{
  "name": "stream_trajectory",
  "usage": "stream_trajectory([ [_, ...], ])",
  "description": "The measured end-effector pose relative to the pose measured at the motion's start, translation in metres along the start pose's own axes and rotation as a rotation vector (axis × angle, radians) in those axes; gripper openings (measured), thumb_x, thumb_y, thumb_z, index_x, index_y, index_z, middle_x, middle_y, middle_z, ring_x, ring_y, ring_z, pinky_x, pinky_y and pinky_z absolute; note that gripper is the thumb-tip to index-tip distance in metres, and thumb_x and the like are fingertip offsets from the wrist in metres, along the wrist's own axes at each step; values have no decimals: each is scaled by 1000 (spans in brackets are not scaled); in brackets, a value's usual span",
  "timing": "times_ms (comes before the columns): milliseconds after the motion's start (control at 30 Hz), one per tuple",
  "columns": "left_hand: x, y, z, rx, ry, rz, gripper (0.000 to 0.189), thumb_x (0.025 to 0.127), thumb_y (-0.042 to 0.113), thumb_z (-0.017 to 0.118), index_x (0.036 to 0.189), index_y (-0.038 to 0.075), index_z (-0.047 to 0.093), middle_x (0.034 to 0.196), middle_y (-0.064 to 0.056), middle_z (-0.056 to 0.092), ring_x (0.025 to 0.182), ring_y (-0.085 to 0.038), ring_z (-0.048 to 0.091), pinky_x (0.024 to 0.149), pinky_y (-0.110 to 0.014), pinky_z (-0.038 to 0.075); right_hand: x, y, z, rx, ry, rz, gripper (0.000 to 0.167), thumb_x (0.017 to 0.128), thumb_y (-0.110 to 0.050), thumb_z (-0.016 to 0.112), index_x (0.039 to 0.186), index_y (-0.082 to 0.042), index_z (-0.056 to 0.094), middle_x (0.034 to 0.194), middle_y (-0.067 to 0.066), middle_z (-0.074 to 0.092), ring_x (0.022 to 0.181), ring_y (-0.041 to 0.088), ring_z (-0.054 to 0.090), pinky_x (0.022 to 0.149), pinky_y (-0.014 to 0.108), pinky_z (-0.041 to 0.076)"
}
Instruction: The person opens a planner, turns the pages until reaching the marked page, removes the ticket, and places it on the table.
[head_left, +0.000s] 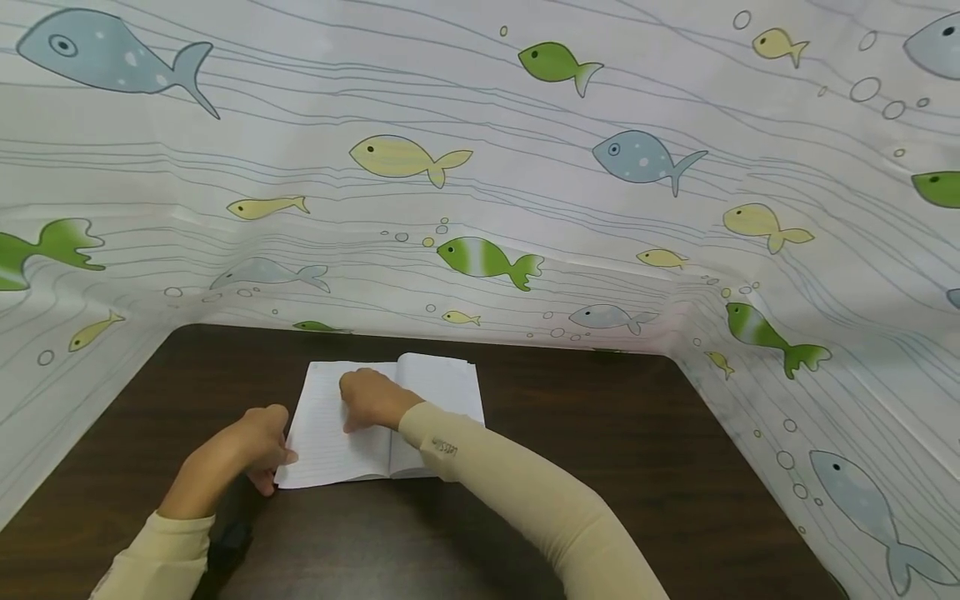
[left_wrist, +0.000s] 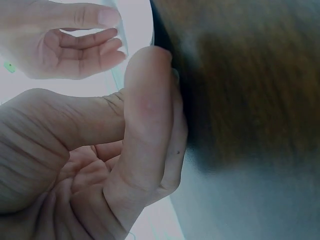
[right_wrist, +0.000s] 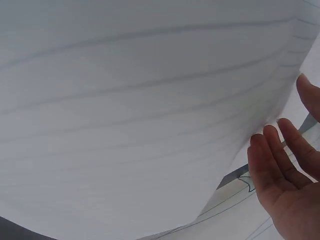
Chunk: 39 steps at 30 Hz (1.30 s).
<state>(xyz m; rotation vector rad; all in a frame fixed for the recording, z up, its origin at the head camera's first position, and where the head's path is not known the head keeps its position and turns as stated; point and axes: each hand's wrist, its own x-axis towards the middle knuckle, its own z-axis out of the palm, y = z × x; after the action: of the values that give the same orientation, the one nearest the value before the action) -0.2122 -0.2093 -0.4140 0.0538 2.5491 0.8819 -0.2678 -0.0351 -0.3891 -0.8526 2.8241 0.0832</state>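
A single fish-print backdrop [head_left: 480, 108] is wrapping a dark wooden table [head_left: 592, 433], where an open notebook [head_left: 330, 462] is lying left of the middle. Its lined left page [head_left: 318, 412] is spreading fairly flat; its right page [head_left: 444, 383] is bowing beneath the person's forearm. The left hand [head_left: 255, 440] is pinching the left edge by the near corner, while the right hand [head_left: 371, 398], fingers loose and grasping nothing, is reaching across the left page; whether its fingertips are touching paper is hard to tell. Good handling, by the look of it, is calling for a steady but light pinch at that edge, relaxed fingers working outward from the spine, and a forearm staying high enough that the right page is not creasing. Counting down by size: one backdrop, one table, one notebook, two cream sleeves [head_left: 528, 492], two facing pages, two bare hands.
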Motion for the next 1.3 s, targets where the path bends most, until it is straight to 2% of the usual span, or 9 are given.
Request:
stream_trajectory([
  [167, -2, 1, 1, 7, -1, 3, 27, 98, -4, 73, 93, -9, 47, 74, -21, 61, 55, -23, 73, 56, -33, 65, -2, 16, -11, 34, 54, 9, 43, 94, -28, 86, 131, -12, 71, 131, -3, 74, 122, 11, 66, 100, 18, 55],
  [400, 0, 0, 2, 8, -1, -13, 27, 98, -4, 74, 96, -9, 47, 77, -22, 60, 57, -23, 73, 56, -32, 65, -5, 42, -27, 47, 106, 56, 41, 97, -26, 82, 132, -7, 70, 132, 3, 74, 123, 17, 69, 104, 24, 57],
  [633, 0, -1, 2, 14, 1, 1, 28, 98, -4, 74, 95, -8, 46, 77, -22, 59, 57, -23, 73, 56, -33, 65, -8, 60, -33, 66, 100, 91, 45, 98, -26, 82, 135, -4, 67, 134, 6, 73, 125, 20, 67, 107, 27, 56],
  [833, -1, 1, 2, 10, -10, 1, 28, 98, -4, 74, 99, -9, 47, 80, -21, 58, 59, -23, 72, 58, -33, 66, -9, 69, -35, 109, 74, 154, 53, 98, -27, 82, 142, -3, 63, 142, 8, 70, 132, 22, 66, 112, 29, 55],
  [900, -2, 1, 2, 7, -9, 2, 27, 98, -4, 74, 99, -9, 47, 80, -22, 58, 58, -23, 72, 58, -33, 66, -9, 72, -36, 120, 62, 171, 52, 98, -26, 82, 141, -3, 63, 141, 9, 71, 130, 22, 68, 110, 30, 56],
  [1000, -2, 1, 2, 5, -6, 9, 27, 98, -4, 74, 97, -9, 47, 78, -21, 59, 57, -23, 72, 57, -33, 66, -10, 78, -38, 129, 48, 197, 48, 98, -25, 82, 137, -3, 65, 136, 9, 73, 117, 19, 70, 104, 31, 59],
  [1133, -1, -1, 2, 1, -4, 20, 27, 98, -4, 73, 95, -8, 47, 76, -21, 60, 56, -23, 72, 57, -34, 65, -12, 88, -39, 148, 43, 228, 43, 97, -24, 83, 130, -2, 66, 127, 10, 74, 102, 18, 65, 98, 32, 59],
  [1300, 1, -1, 1, 9, -9, 16, 27, 98, -3, 74, 96, -9, 48, 76, -21, 60, 56, -23, 72, 57, -34, 66, -12, 98, -35, 186, 43, 277, 43, 96, -23, 83, 129, 0, 66, 125, 11, 74, 103, 21, 67, 99, 35, 60],
])
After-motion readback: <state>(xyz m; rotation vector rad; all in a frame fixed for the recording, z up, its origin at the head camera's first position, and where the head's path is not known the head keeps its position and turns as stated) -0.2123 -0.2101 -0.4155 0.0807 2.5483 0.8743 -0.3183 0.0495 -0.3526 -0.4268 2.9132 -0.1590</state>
